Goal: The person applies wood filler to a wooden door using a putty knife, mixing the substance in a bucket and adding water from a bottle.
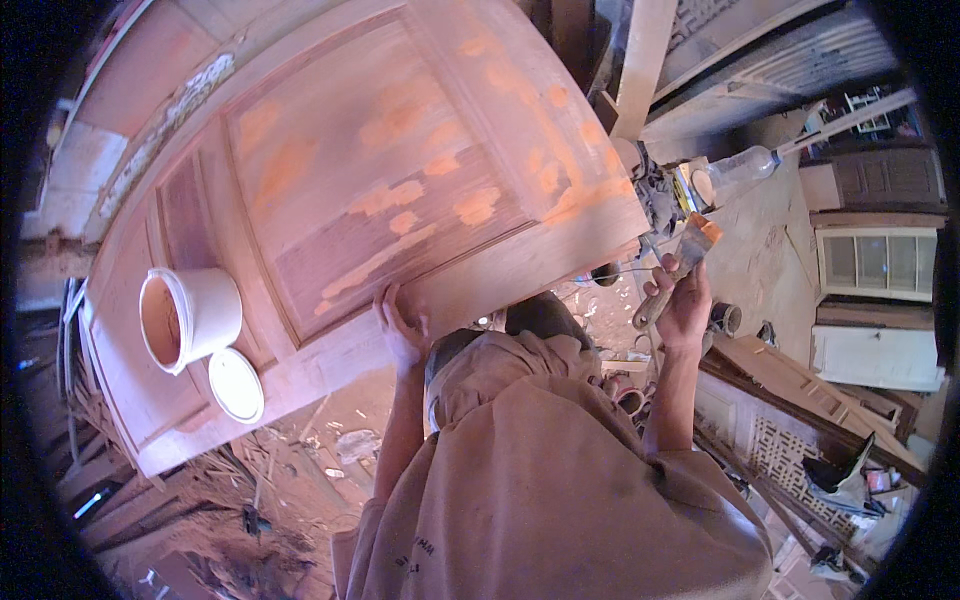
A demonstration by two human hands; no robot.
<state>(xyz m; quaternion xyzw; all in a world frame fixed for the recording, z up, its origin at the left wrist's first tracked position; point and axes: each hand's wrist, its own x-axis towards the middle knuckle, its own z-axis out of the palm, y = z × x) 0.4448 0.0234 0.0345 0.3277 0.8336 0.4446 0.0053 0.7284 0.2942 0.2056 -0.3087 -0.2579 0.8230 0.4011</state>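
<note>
On wooden door [400,170], hand [402,325], putty knife [680,262]

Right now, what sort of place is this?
Most likely a woodworking or joinery shop. A large panelled wooden door lies flat, patched with orange filler, with an open white bucket on it. The right hand holds a putty knife; the left hand rests on the door's edge. Wood scraps litter the floor.

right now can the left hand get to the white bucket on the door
Probably yes. The left hand rests on the door edge, and the bucket stands to its left with only bare wood between.
</note>
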